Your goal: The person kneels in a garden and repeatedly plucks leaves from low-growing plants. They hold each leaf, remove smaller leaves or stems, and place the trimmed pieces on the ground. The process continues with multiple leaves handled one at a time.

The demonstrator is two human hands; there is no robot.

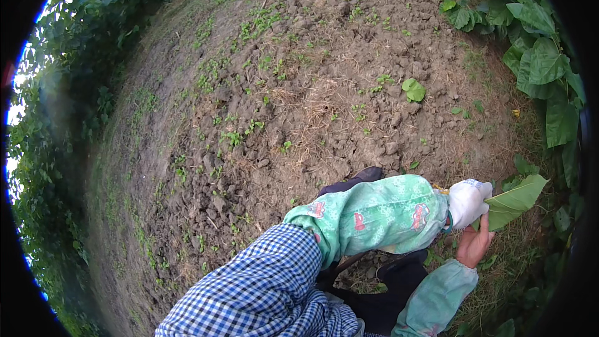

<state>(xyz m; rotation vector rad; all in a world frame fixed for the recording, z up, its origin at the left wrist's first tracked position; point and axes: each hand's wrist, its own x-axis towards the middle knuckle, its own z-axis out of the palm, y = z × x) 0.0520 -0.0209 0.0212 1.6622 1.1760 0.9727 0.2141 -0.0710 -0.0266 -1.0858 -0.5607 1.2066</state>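
Observation:
My left hand (468,202), in a white work glove, grips a broad green leaf (517,200) near its base at the right. The leaf points up and to the right, its pale veined side showing. Just below the glove, my bare right hand (475,245) has its fingers on the lower edge of the same leaf. The glove hides part of the leaf, and the stem end cannot be made out. Both forearms wear green patterned sleeve covers (369,215).
Large-leaved green plants (538,63) line the right side. Leafy growth (61,117) forms a wall at left. Between them lies cloddy soil (299,117) with small weeds and dry straw. One loose green leaf (413,90) lies there. A dark shoe (369,173) shows beyond my left arm.

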